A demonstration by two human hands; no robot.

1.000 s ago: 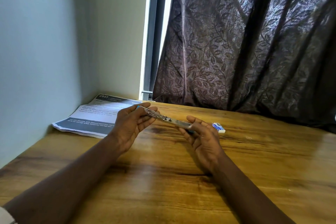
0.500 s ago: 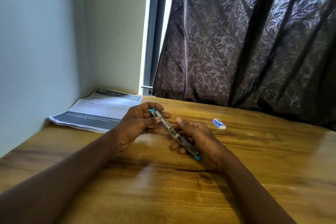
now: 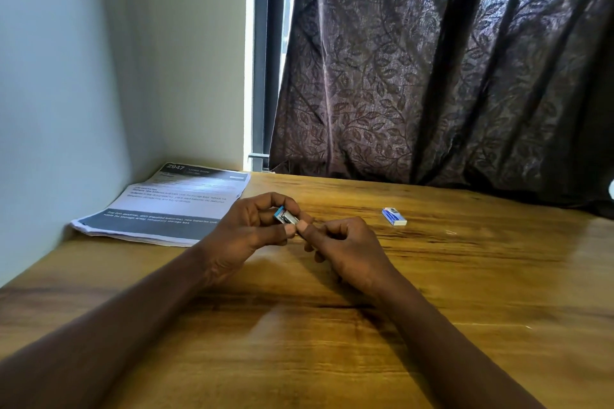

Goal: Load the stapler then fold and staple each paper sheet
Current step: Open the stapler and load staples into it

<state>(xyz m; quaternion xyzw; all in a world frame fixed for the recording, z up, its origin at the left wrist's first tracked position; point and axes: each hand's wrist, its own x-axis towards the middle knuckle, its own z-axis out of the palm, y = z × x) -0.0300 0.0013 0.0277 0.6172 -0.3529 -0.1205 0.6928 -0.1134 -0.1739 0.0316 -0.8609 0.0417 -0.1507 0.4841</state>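
As both hands [image 3: 252, 229] pinch stapler [image 3: 286, 216]

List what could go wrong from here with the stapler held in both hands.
1. The stapler is pinched above the table by the fingers of the left hand and right hand; it could slip.
2. Fingers sit close to its metal end and may get pinched.
3. The staple box lies apart, beyond the right hand, so reaching it means freeing one hand.
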